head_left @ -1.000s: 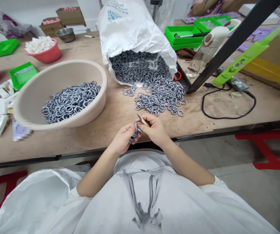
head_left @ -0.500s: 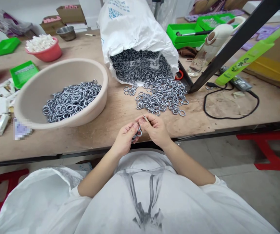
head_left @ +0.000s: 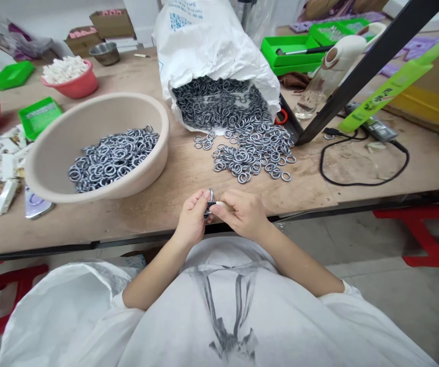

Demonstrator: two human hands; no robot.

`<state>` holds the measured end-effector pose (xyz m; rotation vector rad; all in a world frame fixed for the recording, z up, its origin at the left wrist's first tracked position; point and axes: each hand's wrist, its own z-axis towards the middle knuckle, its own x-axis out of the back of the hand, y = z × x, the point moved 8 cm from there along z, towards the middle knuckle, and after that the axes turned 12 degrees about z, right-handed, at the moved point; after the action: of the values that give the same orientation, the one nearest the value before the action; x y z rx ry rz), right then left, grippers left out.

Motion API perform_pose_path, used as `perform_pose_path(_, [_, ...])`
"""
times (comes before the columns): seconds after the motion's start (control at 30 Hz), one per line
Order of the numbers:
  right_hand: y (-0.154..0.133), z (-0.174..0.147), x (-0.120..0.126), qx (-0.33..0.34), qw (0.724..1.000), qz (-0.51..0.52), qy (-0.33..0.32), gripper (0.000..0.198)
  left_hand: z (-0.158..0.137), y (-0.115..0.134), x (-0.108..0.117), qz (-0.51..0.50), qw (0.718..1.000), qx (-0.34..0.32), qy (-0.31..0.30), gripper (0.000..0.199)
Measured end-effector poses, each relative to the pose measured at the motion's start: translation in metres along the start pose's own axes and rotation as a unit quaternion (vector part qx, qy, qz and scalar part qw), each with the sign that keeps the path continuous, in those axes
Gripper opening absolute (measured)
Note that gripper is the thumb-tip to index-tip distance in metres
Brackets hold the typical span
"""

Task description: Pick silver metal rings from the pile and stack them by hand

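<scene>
My left hand (head_left: pixel 191 220) is closed on grey rings (head_left: pixel 211 194), just above the table's front edge. How many it holds is hidden by the fingers. My right hand (head_left: pixel 247 215) pinches a slim tool (head_left: pixel 219 203) with a pale part and a dark end, which touches or lies close against the rings; its exact kind is too small to tell. Beyond the hands, a loose pile of grey rings (head_left: pixel 255 153) spills out of a white sack (head_left: pixel 208 46) lying on its side. To the left stands a wide beige basin (head_left: pixel 44 168) with many such rings in it.
A slanting dark metal bar (head_left: pixel 357 76) rises at the right, beside a glass jug (head_left: pixel 311 99) and a looped black cable (head_left: pixel 322 168). White pieces (head_left: pixel 5 168) and a phone (head_left: pixel 38 204) lie at the left. A red tub (head_left: pixel 78 86) and green trays (head_left: pixel 39 118) stand farther back.
My right hand has turned, so the slim tool now points left at the rings instead of upward. A ring now stands up above my left fingertips.
</scene>
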<state>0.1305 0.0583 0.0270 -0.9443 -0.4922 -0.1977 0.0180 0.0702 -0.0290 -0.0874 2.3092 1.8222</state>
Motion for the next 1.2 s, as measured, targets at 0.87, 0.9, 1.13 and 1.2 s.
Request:
perform_pose_path(0.87, [0.087, 0.067, -0.009, -0.216, 0.942, -0.245, -0.077, 0.024, 0.016, -0.004, 0.047, -0.077, 0.994, 0.072, 0.035, 0.027])
perform_pose_path(0.9, [0.083, 0.065, -0.006, -0.206, 0.958, -0.194, -0.051, 0.022, 0.017, -0.005, 0.046, -0.087, 0.992, 0.079, 0.037, 0.022])
perform_pose_path(1.13, [0.049, 0.039, -0.017, -0.169, 0.909, 0.380, 0.026, 0.033, 0.020, -0.010, 0.017, -0.087, 0.991, 0.096, -0.030, 0.039])
perform_pose_path(1.2, [0.044, 0.034, -0.025, -0.190, 0.881, 0.433, 0.015, 0.037, 0.016, -0.010, 0.005, -0.072, 0.990, 0.093, -0.078, 0.044])
